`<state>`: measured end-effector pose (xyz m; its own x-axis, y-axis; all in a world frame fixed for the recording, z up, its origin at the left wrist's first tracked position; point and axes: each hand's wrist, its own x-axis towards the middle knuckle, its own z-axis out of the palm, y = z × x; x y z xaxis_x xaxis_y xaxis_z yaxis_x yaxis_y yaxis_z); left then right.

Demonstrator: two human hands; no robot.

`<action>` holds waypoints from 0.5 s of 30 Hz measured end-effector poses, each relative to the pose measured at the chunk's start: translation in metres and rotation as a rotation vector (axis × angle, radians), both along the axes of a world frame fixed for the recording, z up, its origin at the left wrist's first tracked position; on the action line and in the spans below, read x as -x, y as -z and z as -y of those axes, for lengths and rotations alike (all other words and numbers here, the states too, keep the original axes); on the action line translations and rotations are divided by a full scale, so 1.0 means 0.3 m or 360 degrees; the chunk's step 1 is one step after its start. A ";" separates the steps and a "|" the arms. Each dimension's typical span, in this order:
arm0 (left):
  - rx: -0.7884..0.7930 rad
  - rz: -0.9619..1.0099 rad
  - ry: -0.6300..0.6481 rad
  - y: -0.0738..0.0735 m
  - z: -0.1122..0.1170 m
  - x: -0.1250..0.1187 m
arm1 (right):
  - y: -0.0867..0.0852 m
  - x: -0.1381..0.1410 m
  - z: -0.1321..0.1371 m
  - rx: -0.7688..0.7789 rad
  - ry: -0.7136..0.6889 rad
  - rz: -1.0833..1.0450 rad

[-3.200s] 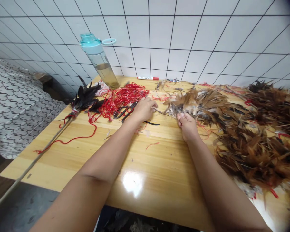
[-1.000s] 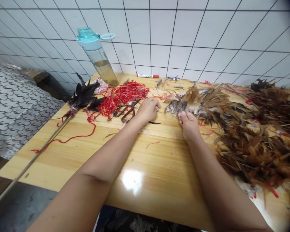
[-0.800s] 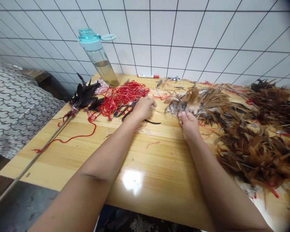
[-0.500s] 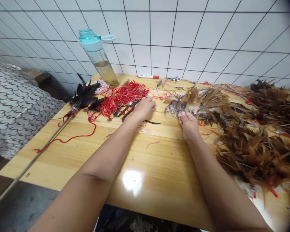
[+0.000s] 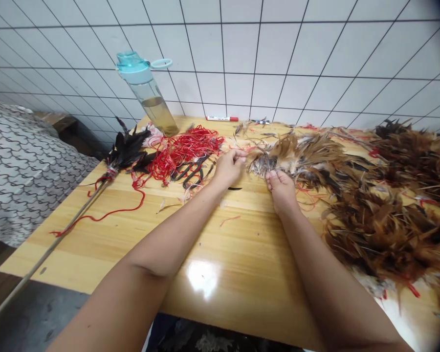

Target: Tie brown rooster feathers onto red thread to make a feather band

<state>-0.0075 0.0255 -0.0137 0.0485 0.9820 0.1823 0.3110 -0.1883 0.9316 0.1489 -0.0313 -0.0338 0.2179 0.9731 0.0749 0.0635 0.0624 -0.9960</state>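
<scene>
My left hand is over the table, its thumb and forefinger pinched together at the left edge of a pile of brown feathers. What sits between those fingertips, if anything, is too small to make out. At the pile's pale, downy front edge, the closed fingers of my right hand pinch a thin dark feather. Left of my left hand lie black-handled scissors, partly under a tangle of red string. A single dark feather rests on the wood below my left wrist.
A feather duster with a long stick reaches past the table's left edge. Behind the string stands a water bottle. A red-capped marker lies by the tiled wall. More brown feather bundles cover the table's right side.
My left hand has moved right, away from the scissors and string, and its fingertips now reach the pile's edge. My right hand keeps its pinch at nearly the same spot.
</scene>
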 end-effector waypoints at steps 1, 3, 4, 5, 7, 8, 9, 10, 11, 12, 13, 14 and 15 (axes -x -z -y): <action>-0.0045 -0.0140 -0.0014 0.007 -0.001 -0.008 | 0.002 0.001 0.000 -0.0011 -0.0005 0.0012; -0.0131 -0.0404 -0.0010 0.016 -0.001 -0.016 | 0.004 0.003 0.000 -0.0024 0.0001 0.0022; -0.0156 -0.0505 -0.0005 0.017 0.000 -0.017 | 0.004 0.003 0.000 -0.0024 0.0009 0.0011; -0.0164 -0.0582 0.0001 0.017 0.003 -0.016 | 0.003 0.003 0.000 -0.0020 0.0012 -0.0007; -0.0144 -0.0681 0.0014 0.012 0.009 -0.011 | 0.000 0.003 0.001 -0.0011 0.0010 -0.0051; -0.0130 -0.0719 0.0022 0.008 0.013 -0.009 | -0.001 0.003 0.001 -0.0008 0.0007 -0.0072; -0.0122 -0.0761 0.0031 0.005 0.016 -0.008 | -0.003 0.003 0.001 -0.0006 0.0002 -0.0086; -0.0119 -0.0808 0.0040 0.002 0.019 -0.008 | -0.004 0.003 0.002 -0.0004 0.0003 -0.0090; -0.0120 -0.0859 0.0046 0.001 0.021 -0.009 | -0.004 0.003 0.001 -0.0001 0.0008 -0.0085; -0.0124 -0.0910 0.0048 0.000 0.024 -0.010 | -0.004 0.002 0.001 0.0002 0.0011 -0.0073; -0.0130 -0.0956 0.0051 0.000 0.026 -0.013 | -0.003 0.002 0.001 0.0002 0.0013 -0.0055; -0.0138 -0.0995 0.0054 0.001 0.028 -0.015 | -0.002 0.002 0.001 -0.0001 0.0018 -0.0034; -0.0147 -0.1026 0.0056 0.002 0.030 -0.018 | 0.000 0.001 0.001 -0.0006 0.0021 -0.0013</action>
